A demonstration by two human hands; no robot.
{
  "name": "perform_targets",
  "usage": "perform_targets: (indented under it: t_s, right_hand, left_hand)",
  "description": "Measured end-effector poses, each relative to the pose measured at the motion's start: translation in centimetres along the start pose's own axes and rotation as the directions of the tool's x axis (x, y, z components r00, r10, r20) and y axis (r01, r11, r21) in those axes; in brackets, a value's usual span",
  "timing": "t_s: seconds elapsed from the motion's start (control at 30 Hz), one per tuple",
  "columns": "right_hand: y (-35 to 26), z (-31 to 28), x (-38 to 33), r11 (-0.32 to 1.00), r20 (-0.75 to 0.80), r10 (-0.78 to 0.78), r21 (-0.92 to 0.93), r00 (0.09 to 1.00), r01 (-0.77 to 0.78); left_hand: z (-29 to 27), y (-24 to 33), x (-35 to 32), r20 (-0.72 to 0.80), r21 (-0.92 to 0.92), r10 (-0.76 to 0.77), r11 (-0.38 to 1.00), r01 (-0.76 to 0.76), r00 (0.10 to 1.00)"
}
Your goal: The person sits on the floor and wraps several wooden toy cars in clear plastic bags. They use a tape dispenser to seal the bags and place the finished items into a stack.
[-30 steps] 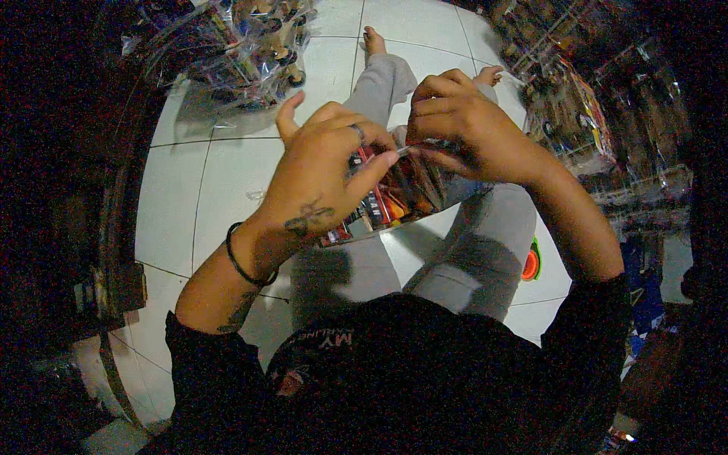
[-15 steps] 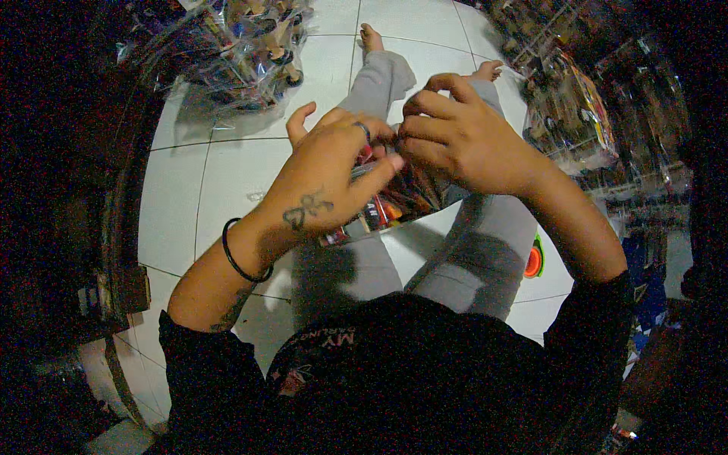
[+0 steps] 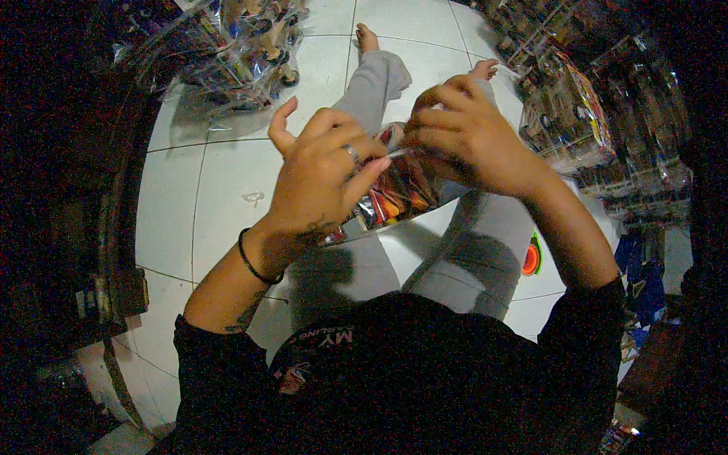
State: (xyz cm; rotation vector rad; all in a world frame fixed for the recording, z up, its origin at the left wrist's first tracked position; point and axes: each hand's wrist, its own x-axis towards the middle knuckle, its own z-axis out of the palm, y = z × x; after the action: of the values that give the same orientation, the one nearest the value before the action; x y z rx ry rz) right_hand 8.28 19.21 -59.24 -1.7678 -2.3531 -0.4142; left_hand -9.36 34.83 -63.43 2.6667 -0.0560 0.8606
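Over my lap lies a glossy, dark package [image 3: 398, 197] with red and orange print, partly hidden by both hands. My left hand [image 3: 322, 167] is closed in a pinch, thumb against fingers, with its little finger stuck out. From that pinch a thin whitish strip [image 3: 396, 154], like clear film or tape, runs toward my right hand [image 3: 466, 140]. The right fingers are curled inward over the package's far right part and slightly blurred. What they grip is hidden behind the knuckles.
Clear plastic-wrapped goods [image 3: 250, 57] are heaped at the far left on white floor tiles [image 3: 171, 189]. More wrapped packs [image 3: 565, 114] stand along the right. A round orange and green object [image 3: 532, 256] lies beside my right thigh. A small whitish scrap [image 3: 252, 198] rests left of my left hand.
My left hand has turned more upright, its wrist shifting slightly right. The whitish strip now shows between the hands, and more of the package's print is uncovered.
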Motion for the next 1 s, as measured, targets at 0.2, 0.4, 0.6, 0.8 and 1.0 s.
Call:
perform_targets:
  t_s: [0.2, 0.4, 0.6, 0.8, 1.0]
  right_hand:
    - [-0.2, 1.7, 0.4, 0.991, -0.053, 0.034, 0.130, 0.998, -0.027]
    - [0.6, 0.7, 0.7, 0.977, 0.000, 0.033, 0.211, 0.999, -0.032]
    - [0.1, 1.3, 0.2, 0.999, -0.106, -0.027, -0.038, 0.994, 0.023]
    - [-0.7, 2.0, 0.1, 0.986, -0.061, -0.122, -0.122, 0.991, 0.114]
    - [0.8, 2.3, 0.1, 0.994, 0.010, -0.104, -0.021, 0.995, 0.104]
  left_hand:
    - [-4.8, -0.6, -0.9, 0.278, 0.011, -0.145, 0.989, 0.148, 0.950]
    - [-1.3, 0.3, 0.0, 0.120, -0.081, -0.059, 0.994, 0.069, 0.991]
    - [0.5, -0.8, 1.6, 0.353, -0.469, -0.293, 0.767, 0.439, 0.889]
    - [0.4, -0.5, 1.5, 0.341, -0.449, -0.254, 0.802, 0.394, 0.905]
    - [-0.1, 0.9, 0.9, 0.161, 0.082, -0.034, 0.996, 0.021, 0.986]
